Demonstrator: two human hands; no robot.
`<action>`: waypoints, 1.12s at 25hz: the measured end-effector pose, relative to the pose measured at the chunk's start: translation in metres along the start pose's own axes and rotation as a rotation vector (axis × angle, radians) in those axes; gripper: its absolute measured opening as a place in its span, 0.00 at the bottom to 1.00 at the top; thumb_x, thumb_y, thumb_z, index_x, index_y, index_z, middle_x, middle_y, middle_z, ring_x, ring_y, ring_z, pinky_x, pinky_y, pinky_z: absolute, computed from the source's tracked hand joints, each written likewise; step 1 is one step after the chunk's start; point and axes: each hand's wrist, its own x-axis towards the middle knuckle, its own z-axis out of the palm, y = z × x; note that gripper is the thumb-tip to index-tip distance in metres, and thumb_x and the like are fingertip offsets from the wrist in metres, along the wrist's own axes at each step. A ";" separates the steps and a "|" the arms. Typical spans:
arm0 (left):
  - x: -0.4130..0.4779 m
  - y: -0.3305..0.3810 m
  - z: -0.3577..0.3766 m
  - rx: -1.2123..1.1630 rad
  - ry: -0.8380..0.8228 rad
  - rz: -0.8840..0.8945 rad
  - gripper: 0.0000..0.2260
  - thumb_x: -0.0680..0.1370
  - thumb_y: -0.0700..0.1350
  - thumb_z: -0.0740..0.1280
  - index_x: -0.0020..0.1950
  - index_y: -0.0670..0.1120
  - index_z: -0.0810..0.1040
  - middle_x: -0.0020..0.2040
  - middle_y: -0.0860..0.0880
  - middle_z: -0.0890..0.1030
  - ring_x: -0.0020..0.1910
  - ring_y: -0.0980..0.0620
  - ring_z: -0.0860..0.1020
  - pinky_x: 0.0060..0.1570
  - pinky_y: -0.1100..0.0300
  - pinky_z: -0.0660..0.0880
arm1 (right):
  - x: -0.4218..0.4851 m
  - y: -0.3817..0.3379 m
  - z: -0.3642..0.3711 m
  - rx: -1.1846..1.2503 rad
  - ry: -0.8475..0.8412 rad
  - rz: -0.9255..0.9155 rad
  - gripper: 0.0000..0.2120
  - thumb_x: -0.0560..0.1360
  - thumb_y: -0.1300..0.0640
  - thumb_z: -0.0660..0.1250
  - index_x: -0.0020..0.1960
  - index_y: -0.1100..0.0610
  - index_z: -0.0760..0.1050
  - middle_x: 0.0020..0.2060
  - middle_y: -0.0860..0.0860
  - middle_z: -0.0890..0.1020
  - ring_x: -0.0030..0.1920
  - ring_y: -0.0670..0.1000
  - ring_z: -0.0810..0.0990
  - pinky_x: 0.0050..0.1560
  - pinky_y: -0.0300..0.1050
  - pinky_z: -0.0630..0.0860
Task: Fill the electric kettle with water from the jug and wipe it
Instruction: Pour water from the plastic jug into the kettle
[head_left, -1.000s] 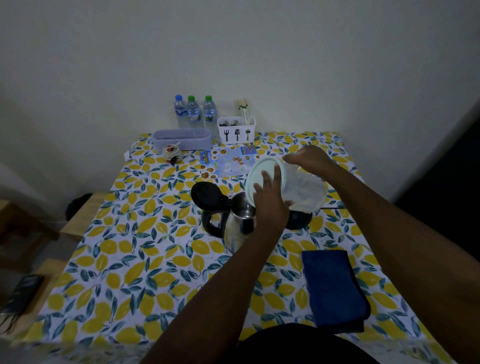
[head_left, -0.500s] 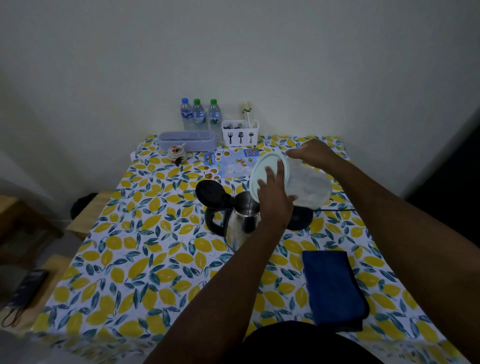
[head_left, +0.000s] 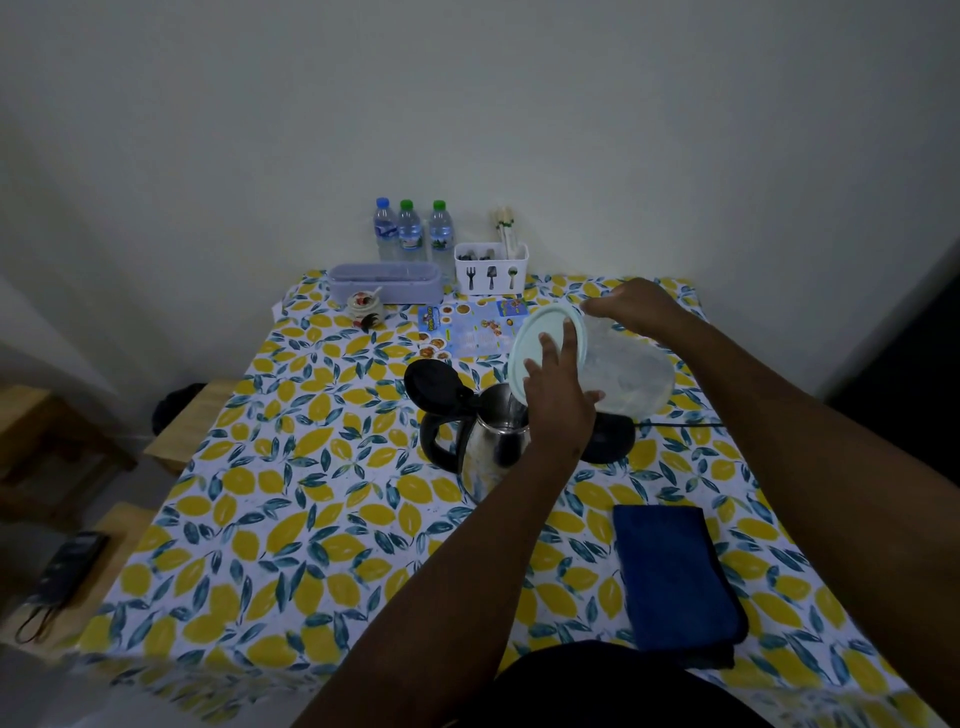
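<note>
On the lemon-print tablecloth we see the electric kettle standing mid-table, its black lid flipped open to the left. Our left hand presses flat against the jug's pale lid, fingers spread. The clear jug is tipped on its side over the kettle's mouth; water may be running out, though the dim light hides it. Our right hand grips the jug from above. The black base sits just behind, and a folded blue cloth lies nearer us.
</note>
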 end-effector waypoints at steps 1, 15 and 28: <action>0.000 0.000 0.000 0.003 0.000 0.002 0.41 0.77 0.46 0.70 0.79 0.51 0.43 0.81 0.43 0.47 0.76 0.30 0.50 0.75 0.39 0.56 | 0.000 0.000 0.000 -0.003 0.002 -0.001 0.26 0.68 0.41 0.70 0.25 0.55 0.61 0.23 0.50 0.63 0.25 0.51 0.65 0.28 0.46 0.59; 0.000 -0.007 0.006 0.006 0.031 0.009 0.43 0.75 0.46 0.72 0.79 0.51 0.44 0.81 0.43 0.49 0.76 0.30 0.53 0.74 0.38 0.59 | -0.005 0.000 0.003 -0.007 -0.020 -0.024 0.26 0.72 0.43 0.68 0.24 0.56 0.62 0.23 0.52 0.64 0.26 0.51 0.65 0.30 0.47 0.59; -0.003 -0.011 0.004 0.029 0.045 0.016 0.43 0.75 0.46 0.72 0.79 0.52 0.43 0.80 0.43 0.50 0.76 0.31 0.54 0.73 0.39 0.60 | -0.005 -0.005 0.007 0.007 -0.020 -0.010 0.25 0.70 0.43 0.69 0.25 0.55 0.62 0.24 0.51 0.64 0.26 0.51 0.64 0.29 0.46 0.59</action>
